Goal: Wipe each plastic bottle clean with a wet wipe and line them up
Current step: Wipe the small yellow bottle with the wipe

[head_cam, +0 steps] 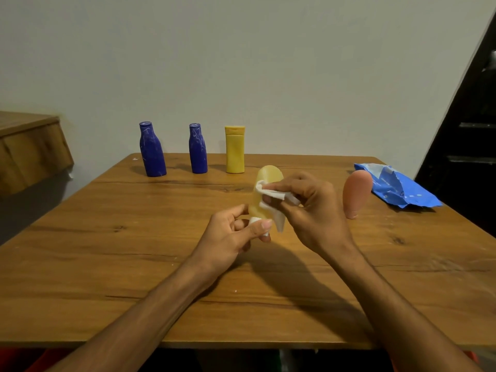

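Observation:
A pale yellow plastic bottle [268,175] is held above the middle of the table, cap end down. My left hand [230,237] grips its white cap end. My right hand [306,208] pinches a white wet wipe [271,196] and presses it against the bottle's side. At the back of the table stand two blue bottles [152,150] [198,149] and a yellow bottle [234,150] in a row. A pink bottle [357,196] stands cap down at the right.
A blue wet wipe pack [397,187] lies at the right, behind the pink bottle. The wooden table [107,251] meets a white wall at the back. A wooden shelf [29,149] juts out at the left; dark furniture [467,146] stands at the right.

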A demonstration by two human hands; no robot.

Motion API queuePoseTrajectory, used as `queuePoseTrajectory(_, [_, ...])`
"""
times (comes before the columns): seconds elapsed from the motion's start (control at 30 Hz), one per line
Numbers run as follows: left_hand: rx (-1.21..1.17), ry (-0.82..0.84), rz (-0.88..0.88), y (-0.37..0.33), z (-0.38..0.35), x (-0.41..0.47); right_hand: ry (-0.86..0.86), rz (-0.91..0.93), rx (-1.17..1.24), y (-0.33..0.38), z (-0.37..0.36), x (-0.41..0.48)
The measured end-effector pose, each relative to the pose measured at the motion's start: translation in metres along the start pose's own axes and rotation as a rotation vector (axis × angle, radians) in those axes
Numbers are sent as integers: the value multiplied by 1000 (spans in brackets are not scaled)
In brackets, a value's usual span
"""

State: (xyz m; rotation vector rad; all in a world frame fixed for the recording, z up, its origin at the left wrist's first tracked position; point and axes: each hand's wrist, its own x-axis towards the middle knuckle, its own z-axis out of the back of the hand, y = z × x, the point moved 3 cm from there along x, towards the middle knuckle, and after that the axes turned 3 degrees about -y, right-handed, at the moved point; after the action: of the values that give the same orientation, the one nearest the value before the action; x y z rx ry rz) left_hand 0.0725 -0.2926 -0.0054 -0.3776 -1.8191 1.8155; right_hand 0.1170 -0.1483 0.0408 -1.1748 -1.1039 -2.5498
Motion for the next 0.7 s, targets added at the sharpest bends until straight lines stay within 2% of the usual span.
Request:
queuePoseTrajectory(0.1, [22, 24, -21, 0, -6, -2, -182, 10, -23, -3, 8, 2])
queuePoseTrajectory(0.17, [37, 26, -44, 0, -8, -3, -203, 20, -53, -3, 10, 2])
queuePoseTrajectory(0.33, [104, -1, -73, 1, -7, -3, -55, 63, -139, 5, 2, -2])
queuePoseTrajectory(0.57, [194, -115, -65, 6, -1, 1, 260, 212, -281, 21, -12, -11])
queuePoseTrajectory(0.7, [217, -115, -46, 9, 1, 3, 177, 202, -300, 15, -14, -12])
